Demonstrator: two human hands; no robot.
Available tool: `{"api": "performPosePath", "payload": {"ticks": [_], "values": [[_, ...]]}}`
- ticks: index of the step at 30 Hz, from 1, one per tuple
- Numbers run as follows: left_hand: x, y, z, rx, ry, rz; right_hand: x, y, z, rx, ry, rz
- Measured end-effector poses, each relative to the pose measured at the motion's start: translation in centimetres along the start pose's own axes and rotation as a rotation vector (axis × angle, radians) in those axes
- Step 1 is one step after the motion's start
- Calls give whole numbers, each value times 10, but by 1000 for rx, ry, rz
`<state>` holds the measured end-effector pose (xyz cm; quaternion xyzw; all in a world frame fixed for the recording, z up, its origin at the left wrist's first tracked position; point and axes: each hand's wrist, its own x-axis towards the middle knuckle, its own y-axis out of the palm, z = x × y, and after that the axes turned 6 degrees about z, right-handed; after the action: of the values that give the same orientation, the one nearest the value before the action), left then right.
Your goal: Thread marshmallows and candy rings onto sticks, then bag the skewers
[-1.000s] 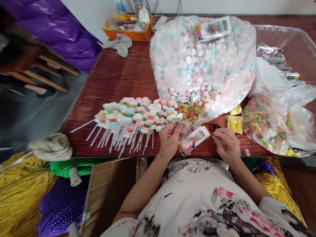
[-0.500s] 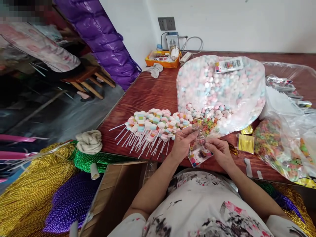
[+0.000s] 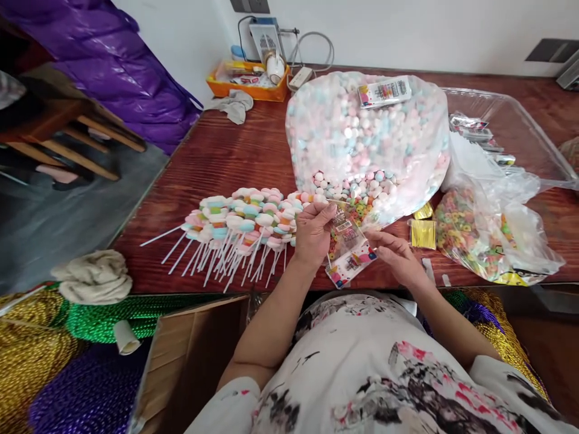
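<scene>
My left hand (image 3: 312,235) and my right hand (image 3: 392,258) both grip a small clear printed packet (image 3: 347,248) just above the near edge of the red-brown table (image 3: 226,150). The left hand pinches its top end, the right hand its right side. Left of my hands lies a pile of pastel candy sticks (image 3: 239,223) with white stems pointing towards me. Behind the packet a big clear bag of pastel round candies (image 3: 362,132) lies open, with some candies and coloured rings spilled at its mouth.
A bag of coloured ring candies (image 3: 470,232) and gold twist ties (image 3: 423,234) lie to the right. An orange tray (image 3: 246,81) stands at the back. A cardboard box (image 3: 190,355) and gold, green and purple cord bundles (image 3: 40,361) sit below the table.
The right hand came in from the table and took hold of the packet beside the left hand. The packet now stands more upright between both hands. The view shifted as my head moved.
</scene>
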<state>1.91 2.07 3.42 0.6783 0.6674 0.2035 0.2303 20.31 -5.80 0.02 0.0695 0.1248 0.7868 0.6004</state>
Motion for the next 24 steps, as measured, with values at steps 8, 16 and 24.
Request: {"api": "performPosePath", "payload": {"ticks": [8, 16, 24], "values": [[1, -10, 9, 273, 171, -62, 3, 17, -14, 147, -39, -232], [-48, -15, 7, 1576, 966, 471, 12, 9, 18, 123, 72, -251], [-41, -16, 13, 975, 599, 384, -2, 1, 19, 65, -47, -266]]}}
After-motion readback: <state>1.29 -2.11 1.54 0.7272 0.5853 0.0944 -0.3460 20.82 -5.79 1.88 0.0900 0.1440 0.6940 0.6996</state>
